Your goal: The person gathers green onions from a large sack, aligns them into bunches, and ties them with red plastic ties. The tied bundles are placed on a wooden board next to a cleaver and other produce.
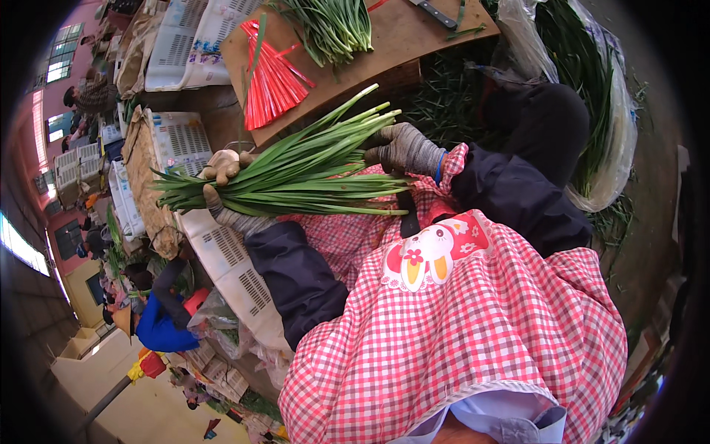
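Note:
My left hand (226, 183), in a knitted glove with brownish fingertips, holds a loose bunch of garlic chives (299, 172) near the leafy ends. At the pale stem ends is my right hand (407, 147), in a grey knitted glove with its fingers bent against the stems; the leaves partly hide its grip. The bunch fans into an upper and a lower part above my checked apron (444, 322). Beyond it, a brown board (388, 41) carries another bunch of chives (338, 28), a fan of red plastic ties (274, 83) and a black-handled knife (438, 14).
White plastic crates (180, 139) stand at the left. A clear plastic bag (615, 127) of long green leaves lies at the right, with loose cuttings (449, 94) below the board. A co-worker in blue (163, 324) bends at the lower left; other people are farther off.

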A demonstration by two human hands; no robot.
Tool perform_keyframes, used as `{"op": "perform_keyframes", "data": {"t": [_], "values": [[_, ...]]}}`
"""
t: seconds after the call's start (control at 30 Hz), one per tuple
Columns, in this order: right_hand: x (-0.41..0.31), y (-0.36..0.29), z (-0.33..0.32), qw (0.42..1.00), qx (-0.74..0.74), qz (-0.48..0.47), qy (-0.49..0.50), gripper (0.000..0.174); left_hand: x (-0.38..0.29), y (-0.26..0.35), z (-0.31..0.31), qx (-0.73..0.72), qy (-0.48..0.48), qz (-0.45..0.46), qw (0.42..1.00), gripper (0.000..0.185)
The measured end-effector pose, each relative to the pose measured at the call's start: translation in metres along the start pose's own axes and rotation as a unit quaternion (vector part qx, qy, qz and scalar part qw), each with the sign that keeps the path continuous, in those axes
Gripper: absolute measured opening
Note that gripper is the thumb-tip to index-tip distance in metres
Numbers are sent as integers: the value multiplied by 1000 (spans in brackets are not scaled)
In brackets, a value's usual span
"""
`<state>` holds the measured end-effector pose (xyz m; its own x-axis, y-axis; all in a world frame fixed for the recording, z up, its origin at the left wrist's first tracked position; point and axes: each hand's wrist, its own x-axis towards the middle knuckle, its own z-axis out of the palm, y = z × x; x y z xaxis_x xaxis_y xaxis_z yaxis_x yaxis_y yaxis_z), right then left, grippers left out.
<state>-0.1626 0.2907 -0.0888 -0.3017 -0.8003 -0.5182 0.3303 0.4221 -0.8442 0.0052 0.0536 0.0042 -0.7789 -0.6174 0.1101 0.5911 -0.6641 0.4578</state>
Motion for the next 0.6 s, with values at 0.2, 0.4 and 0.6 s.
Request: {"op": "perform_keyframes", "data": {"t": [0.2,0.4,0.6], "values": [[-10,-9,2,993,97,-21,59,28,3,-2,-2,21,23,33,999,23],[-14,-12,-5,993,106,-32,47,30,7,-2,-2,42,11,33,999,22],[-10,-15,-9,986,143,-41,72,28,13,-10,-1,47,-2,42,998,21]]}}
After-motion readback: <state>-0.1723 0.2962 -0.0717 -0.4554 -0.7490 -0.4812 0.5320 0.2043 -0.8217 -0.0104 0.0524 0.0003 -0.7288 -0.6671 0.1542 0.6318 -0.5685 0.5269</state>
